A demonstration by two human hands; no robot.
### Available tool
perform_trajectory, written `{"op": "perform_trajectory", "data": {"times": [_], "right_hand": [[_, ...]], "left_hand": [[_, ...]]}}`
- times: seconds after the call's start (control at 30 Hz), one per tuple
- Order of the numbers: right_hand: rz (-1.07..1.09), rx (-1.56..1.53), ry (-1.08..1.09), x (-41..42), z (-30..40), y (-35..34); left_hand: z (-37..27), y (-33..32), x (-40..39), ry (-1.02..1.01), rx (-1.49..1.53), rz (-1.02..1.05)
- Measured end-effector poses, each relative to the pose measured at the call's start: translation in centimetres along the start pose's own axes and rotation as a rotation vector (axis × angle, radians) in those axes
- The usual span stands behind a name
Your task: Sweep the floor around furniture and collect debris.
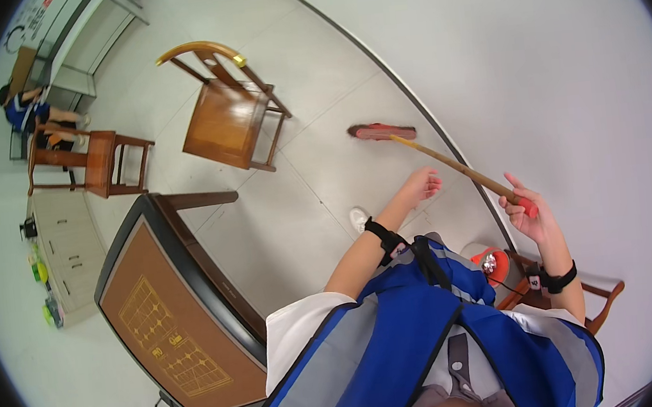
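My right hand grips a broom's wooden handle near its red end cap, with one finger lifted off it. The handle slants away to the upper left, down to the broom head, red with dark bristles, on the tiled floor close to the wall's dark skirting. My left hand is held out over the floor to the left of the handle, touching nothing, its fingers loosely bent. Both wrists bear black straps with small devices.
A game table with a brown top stands at the left. Two wooden chairs stand beyond it. Near my right side are a red-lined bin and another wooden chair. A person sits far off at the upper left.
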State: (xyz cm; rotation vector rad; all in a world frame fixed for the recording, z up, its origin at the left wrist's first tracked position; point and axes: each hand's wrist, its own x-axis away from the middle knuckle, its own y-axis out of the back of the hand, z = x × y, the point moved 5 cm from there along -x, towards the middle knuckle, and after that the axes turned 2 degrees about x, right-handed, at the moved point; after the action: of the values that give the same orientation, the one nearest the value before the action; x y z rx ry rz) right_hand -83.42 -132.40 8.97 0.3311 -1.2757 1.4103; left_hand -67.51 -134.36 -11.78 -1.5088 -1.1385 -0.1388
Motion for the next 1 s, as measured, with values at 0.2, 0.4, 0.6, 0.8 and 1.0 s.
{"op": "perform_trajectory", "data": {"times": [0.2, 0.4, 0.6, 0.8, 1.0], "right_hand": [[0.19, 0.319, 0.268, -7.6, 2.7, -5.0], [0.314, 0.369, 0.401, -10.1, 5.6, -11.8], [0.366, 0.514, 0.568, -12.8, 9.2, -16.8], [-0.015, 1.071, 0.776, -20.2, 18.7, -16.0], [-0.112, 1.34, 1.071, -26.4, 23.9, -22.1]], "left_hand": [[-6.9, 8.1, 5.1, -0.125, 0.009, -0.186], [-10.1, 13.0, 6.0, -0.162, 0.119, -0.244], [-18.4, 17.3, 4.7, -0.311, 0.251, -0.302], [-31.1, 22.7, 6.4, -0.615, 0.356, -0.666], [-40.5, 29.7, 8.2, -0.952, 0.297, -1.089]]}}
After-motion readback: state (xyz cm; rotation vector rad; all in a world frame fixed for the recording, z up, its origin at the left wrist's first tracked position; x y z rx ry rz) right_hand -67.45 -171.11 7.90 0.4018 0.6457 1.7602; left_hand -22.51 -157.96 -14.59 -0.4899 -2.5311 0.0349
